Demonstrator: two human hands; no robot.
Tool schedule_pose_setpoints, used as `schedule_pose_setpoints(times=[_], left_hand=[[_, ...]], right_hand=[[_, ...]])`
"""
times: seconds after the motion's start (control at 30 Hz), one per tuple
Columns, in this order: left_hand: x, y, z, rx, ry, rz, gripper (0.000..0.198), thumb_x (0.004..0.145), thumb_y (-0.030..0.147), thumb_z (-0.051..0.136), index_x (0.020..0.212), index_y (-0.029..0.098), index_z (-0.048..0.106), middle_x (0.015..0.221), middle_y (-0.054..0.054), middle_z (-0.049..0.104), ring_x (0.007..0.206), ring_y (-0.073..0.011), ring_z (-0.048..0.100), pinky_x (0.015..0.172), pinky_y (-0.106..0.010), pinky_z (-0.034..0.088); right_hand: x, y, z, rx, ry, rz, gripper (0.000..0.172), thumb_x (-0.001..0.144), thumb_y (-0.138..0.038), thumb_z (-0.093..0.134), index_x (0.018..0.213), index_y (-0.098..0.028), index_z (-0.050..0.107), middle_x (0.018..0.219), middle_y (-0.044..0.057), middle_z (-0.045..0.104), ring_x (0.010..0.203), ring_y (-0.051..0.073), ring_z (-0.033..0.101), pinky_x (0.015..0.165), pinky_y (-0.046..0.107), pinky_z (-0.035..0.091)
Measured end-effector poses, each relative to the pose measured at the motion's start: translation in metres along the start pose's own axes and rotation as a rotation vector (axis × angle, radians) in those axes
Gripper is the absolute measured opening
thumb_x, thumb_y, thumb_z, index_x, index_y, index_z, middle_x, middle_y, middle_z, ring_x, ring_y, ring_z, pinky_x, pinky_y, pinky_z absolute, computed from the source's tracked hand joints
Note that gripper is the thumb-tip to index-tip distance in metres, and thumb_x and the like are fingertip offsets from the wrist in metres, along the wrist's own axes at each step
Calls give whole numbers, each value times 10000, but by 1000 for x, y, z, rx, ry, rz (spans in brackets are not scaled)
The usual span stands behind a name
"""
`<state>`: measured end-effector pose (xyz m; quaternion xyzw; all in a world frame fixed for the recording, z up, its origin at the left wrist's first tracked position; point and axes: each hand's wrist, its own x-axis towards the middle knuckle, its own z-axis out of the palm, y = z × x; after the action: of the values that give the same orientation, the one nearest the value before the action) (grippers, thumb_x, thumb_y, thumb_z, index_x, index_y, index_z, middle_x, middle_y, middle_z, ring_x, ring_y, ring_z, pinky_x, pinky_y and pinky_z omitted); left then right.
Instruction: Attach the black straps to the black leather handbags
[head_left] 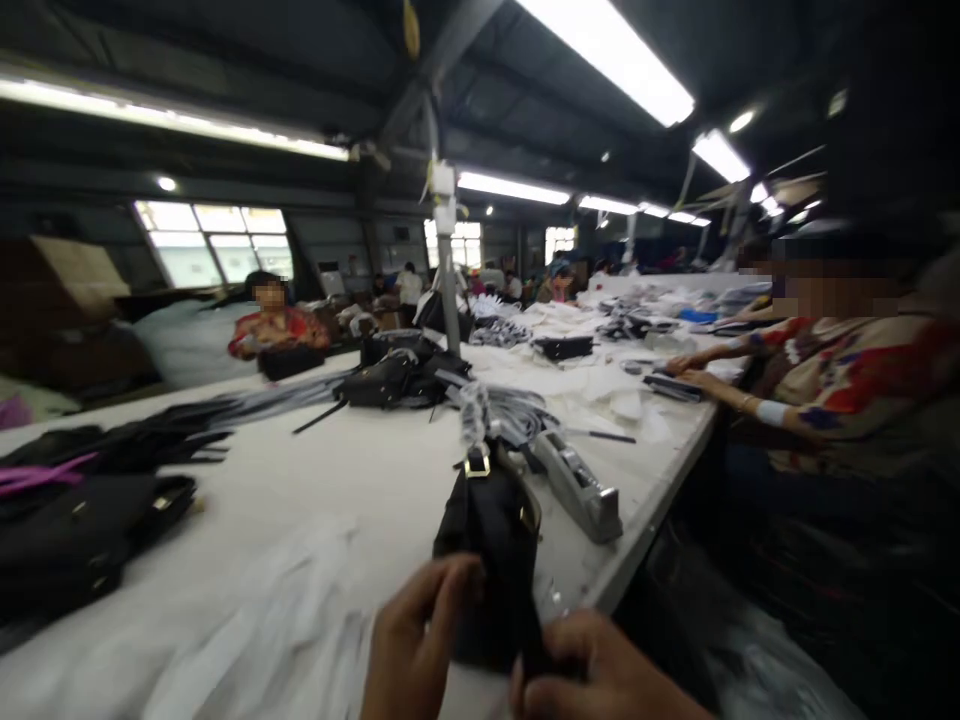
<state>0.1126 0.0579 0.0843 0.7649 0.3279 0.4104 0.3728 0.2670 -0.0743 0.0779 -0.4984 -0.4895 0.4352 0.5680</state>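
In the head view a black handbag (480, 590) with a gold buckle (477, 465) stands on the white table in front of me. My left hand (420, 640) is closed at the near left side of the bag, with thumb and fingers against it. My right hand (600, 665) is closed around a black strap (528, 615) that runs down the bag's right side. The fingertips of both hands are a little blurred. A grey tape dispenser (577, 485) lies just to the right of the bag.
More black bags lie at the left (67, 545) and farther back (390, 380). White wrapping sheets (262, 620) cover the near left. Grey straps (517, 410) are piled behind my bag. A co-worker (840, 390) works along the right edge, another person (277, 325) sits across. A post (448, 290) rises mid-table.
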Motion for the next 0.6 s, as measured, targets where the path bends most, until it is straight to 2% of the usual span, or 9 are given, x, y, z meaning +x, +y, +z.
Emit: schedule_pose_setpoints(times=[0.07,0.13,0.23,0.3,0.4,0.5,0.6], left_hand=[[8,-8,-8,-68,21,-98,301,945,433,558,1009,198,735,809,-26,749,710,-191,690,644,-257,562],[21,-13,-11,-85,43,-164,304,938,370,571,1144,185,697,801,-31,754,677,-180,684,624,-253,544],[38,-12,-5,-61,-71,-143,326,936,329,580,1208,190,692,784,-30,766,675,-183,690,695,-279,547],[46,-8,1,-7,-112,-75,304,921,325,611,1179,208,722,908,-42,787,772,-202,706,789,-306,544],[56,-3,10,10,-92,-25,303,907,341,642,1167,216,736,1085,-53,774,906,-224,712,865,-316,528],[65,-1,16,-53,-111,-15,275,900,318,650,1124,197,754,1068,-57,779,940,-224,716,862,-294,520],[67,-2,19,-102,-190,-46,217,911,307,620,970,179,785,913,-40,791,838,-210,718,750,-264,518]], right_hand=[[-2,2,-2,-32,-73,64,329,826,-486,711,765,-168,769,679,16,707,637,129,583,624,225,464],[0,0,-7,-16,-42,32,377,844,-539,677,784,-175,756,670,24,689,589,119,511,581,237,413],[3,-6,-8,58,13,-8,387,820,-579,687,793,-196,739,646,31,664,546,118,459,515,237,352],[3,-10,-4,100,72,-24,369,789,-574,723,777,-206,736,642,33,659,551,122,472,511,235,348],[3,-13,4,142,141,-14,350,747,-558,771,732,-210,737,632,29,659,554,115,472,520,230,343],[3,-12,6,171,123,-2,331,751,-533,781,719,-206,735,613,26,651,535,105,450,504,226,315],[4,-8,0,199,117,-60,291,784,-504,764,741,-218,730,601,18,626,527,103,440,500,230,330]])
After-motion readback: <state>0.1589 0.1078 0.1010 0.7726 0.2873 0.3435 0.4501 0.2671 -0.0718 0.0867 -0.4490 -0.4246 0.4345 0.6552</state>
